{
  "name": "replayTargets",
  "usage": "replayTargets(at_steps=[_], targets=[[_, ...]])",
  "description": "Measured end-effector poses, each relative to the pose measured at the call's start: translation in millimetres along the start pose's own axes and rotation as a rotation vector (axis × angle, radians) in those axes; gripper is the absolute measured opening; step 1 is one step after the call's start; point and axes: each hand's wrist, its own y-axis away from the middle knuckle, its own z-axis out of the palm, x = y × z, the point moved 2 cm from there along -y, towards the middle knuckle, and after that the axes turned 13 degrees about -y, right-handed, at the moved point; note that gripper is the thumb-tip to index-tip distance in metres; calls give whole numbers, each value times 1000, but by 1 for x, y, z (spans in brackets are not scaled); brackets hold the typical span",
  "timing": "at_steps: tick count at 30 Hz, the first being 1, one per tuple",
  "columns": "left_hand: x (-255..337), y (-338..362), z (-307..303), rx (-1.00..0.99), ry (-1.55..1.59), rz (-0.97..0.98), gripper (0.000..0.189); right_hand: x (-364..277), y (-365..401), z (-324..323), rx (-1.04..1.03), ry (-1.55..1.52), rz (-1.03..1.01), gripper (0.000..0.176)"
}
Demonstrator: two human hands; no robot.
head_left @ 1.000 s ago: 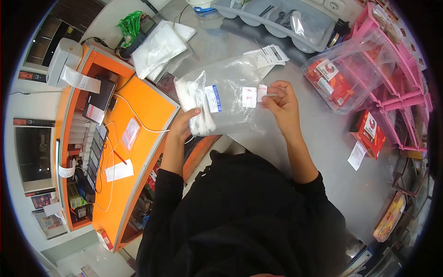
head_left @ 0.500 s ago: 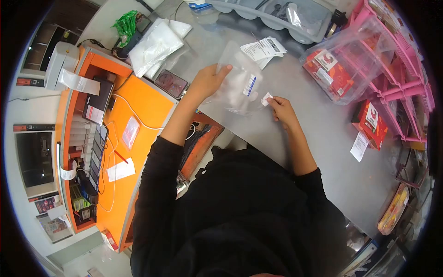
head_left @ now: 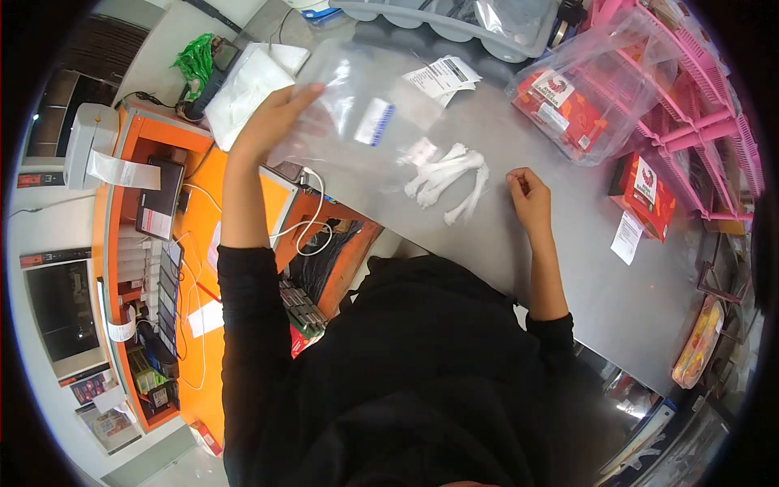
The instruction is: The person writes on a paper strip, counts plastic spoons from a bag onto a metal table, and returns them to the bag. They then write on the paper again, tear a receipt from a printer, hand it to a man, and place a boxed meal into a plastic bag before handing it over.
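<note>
A clear plastic bag (head_left: 329,122) with a white and blue label hangs from my left hand (head_left: 272,122), its edge pinched between thumb and fingers. A small white paper sticker (head_left: 420,152) shows at the bag's lower right. Beside it, several white twisted plastic bundles (head_left: 446,174) lie on the steel table (head_left: 495,252). To the right of these, my right hand (head_left: 530,199) is closed, fingers curled in, with nothing showing in it.
Printed receipts (head_left: 442,77) lie behind the bag. A grey tray (head_left: 454,24) stands at the back. On the right are red boxes (head_left: 645,191), one inside a clear bag, and a pink rack (head_left: 698,138). White bags (head_left: 247,93) and an orange counter (head_left: 203,268) are on the left.
My left hand has moved left with the bag, uncovering the white bundles. My right hand has let go of the small sticker, which now shows at the bag, and drawn away to the right.
</note>
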Motion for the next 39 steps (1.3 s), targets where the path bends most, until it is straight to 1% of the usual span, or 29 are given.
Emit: replayTargets(at_steps=[1, 3, 4, 5, 8, 11, 13, 14, 17, 19, 21, 22, 23, 25, 26, 27, 28, 29, 31, 32, 34, 36, 38, 39], targets=[[-21, -7, -7, -2, 66, -40, 53, -4, 4, 3, -3, -8, -65, 10], [-74, -26, -9, -16, 198, -71, 51, -14, 7, 8, -49, 95, -172, 7], [-92, -33, -7, -20, 266, -83, 50, -19, 5, 11, -73, 148, -230, 6], [-99, -35, -4, -4, 191, -89, 46, -22, 4, 14, -78, 176, -231, 6], [-118, -42, -3, -103, 245, -105, 44, -29, 0, 25, -88, 243, -233, 6], [-128, -52, 2, -83, 214, -105, 50, -31, -13, 26, -59, 294, -227, 8], [-143, -67, 7, 153, -113, -24, 53, -23, -27, 23, -46, 332, -212, 11], [-146, -70, 8, 271, -278, 16, 55, -17, -37, 22, -23, 374, -286, 13], [-123, -59, 23, 792, -637, 162, 60, 0, -75, 24, 32, 491, -491, 20], [-116, -58, 60, 693, -530, 380, 70, 3, -100, 33, 46, 556, -618, 24], [-112, -45, 113, 457, -641, 417, 88, 16, -124, 37, -51, 656, -686, 23], [-100, -30, 134, 415, -721, 365, 94, 19, -130, 39, -98, 705, -722, 22], [-91, -19, 148, 372, -798, 313, 100, 16, -132, 39, -120, 746, -660, 21], [-90, -17, 158, 312, -828, 293, 98, 6, -126, 34, -166, 833, -529, 18], [-93, -17, 162, 277, -840, 286, 97, 8, -120, 26, -178, 781, -525, 15], [-99, -18, 162, 291, -874, 297, 94, 4, -108, 16, -189, 731, -521, 14], [-107, -22, 162, 307, -906, 309, 91, 0, -91, -1, -295, 773, -411, 14], [-113, -25, 161, 324, -934, 318, 87, -19, -65, -20, -401, 814, -300, 14], [-124, -27, 157, 357, -933, 335, 75, -32, -10, -52, -881, 639, 267, 17], [-128, -29, 154, 372, -937, 349, 69, -45, 2, -50, -880, 708, 178, 16], [-133, -31, 153, 371, -881, 389, 59, -70, 25, -24, -871, 845, 0, 15], [-127, -31, 148, 394, -789, 430, 52, -81, 13, 28, -527, 718, -348, 13], [-112, -19, 137, 417, -673, 463, 49, -88, -2, 79, -408, 553, -549, 15], [-113, -16, 134, 410, -658, 482, 48, -82, -9, 95, -440, 607, -533, 16]])
